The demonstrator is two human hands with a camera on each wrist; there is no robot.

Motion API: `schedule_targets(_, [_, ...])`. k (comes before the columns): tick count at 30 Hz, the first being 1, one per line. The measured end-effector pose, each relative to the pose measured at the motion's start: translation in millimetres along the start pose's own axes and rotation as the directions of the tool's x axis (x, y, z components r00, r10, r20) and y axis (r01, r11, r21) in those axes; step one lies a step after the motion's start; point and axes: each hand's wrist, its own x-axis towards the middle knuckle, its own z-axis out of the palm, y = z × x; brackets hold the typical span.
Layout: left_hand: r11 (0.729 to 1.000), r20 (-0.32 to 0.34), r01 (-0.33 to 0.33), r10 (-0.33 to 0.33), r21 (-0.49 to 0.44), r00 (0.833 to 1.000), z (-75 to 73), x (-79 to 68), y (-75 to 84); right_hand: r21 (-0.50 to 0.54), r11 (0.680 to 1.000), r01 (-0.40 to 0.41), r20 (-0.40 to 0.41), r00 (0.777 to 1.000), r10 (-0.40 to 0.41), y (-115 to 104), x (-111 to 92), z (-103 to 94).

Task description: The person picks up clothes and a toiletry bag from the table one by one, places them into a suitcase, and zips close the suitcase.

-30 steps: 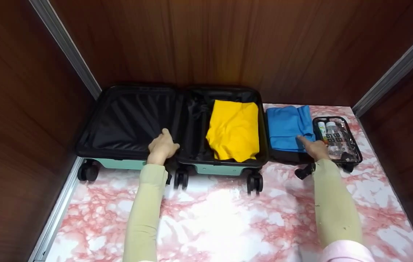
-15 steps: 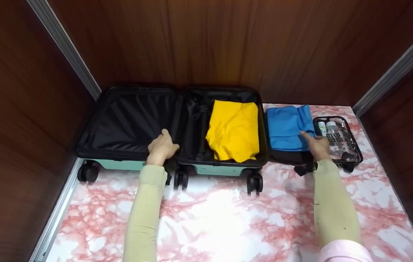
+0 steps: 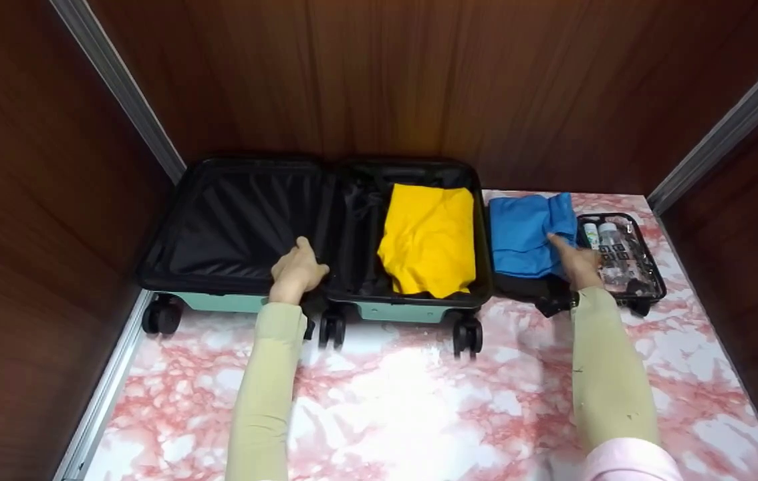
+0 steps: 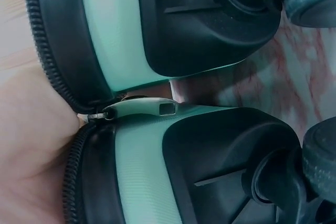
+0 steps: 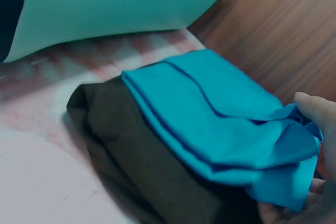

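An open suitcase (image 3: pixel 245 220) with mint-green shells and black lining lies flat in the head view. Folded yellow cloth (image 3: pixel 429 240) fills much of its right half. My left hand (image 3: pixel 299 270) rests at the near edge where the halves meet; the left wrist view shows it against the zipper (image 4: pixel 68 100), its fingertips hidden. To the right of the suitcase, my right hand (image 3: pixel 577 260) pinches the right edge of a folded blue cloth (image 3: pixel 523 234). In the right wrist view its thumb (image 5: pixel 315 109) lies above, fingers below. Dark folded cloth (image 5: pixel 136 145) lies under the blue one.
A clear, black-edged toiletry bag (image 3: pixel 650 267) with bottles stands right of the blue cloth, close to my right hand. Black wheels (image 3: pixel 467 334) stick out at the suitcase's near side. Wooden panels (image 3: pixel 406 80) enclose the red-and-white marbled surface (image 3: pixel 392 401).
My right hand has shifted slightly farther away, and its thumb has closed on the blue cloth's edge, which is now a little lifted and bunched. The left hand stays in place.
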Motion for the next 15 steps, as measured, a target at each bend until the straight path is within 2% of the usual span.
schedule_targets(3, [1.0, 0.003, 0.001, -0.001, 0.002, 1.0, -0.4, -0.2, 0.1, 0.036, 0.997, -0.063, 0.072, 0.996, 0.061, 2.7, -0.9, 3.2])
schedule_targets(5, [1.0, 0.005, -0.002, 0.002, 0.002, 1.0, -0.8, 0.0, 0.5, 0.049, 0.996, -0.081, 0.089, 0.993, 0.076, 3.4, -1.0, 5.6])
schedule_targets(11, [1.0, 0.006, -0.003, 0.003, 0.006, 1.0, -0.6, 0.3, 2.4, 0.045, 0.999, -0.019, 0.061, 0.998, 0.017, 2.4, -0.1, 7.3])
schedule_targets(15, [1.0, 0.002, -0.001, 0.001, 0.008, 1.0, 0.7, 0.9, 3.9, 0.076, 0.997, 0.022, 0.099, 0.995, -0.029, -1.0, -2.0, 1.4])
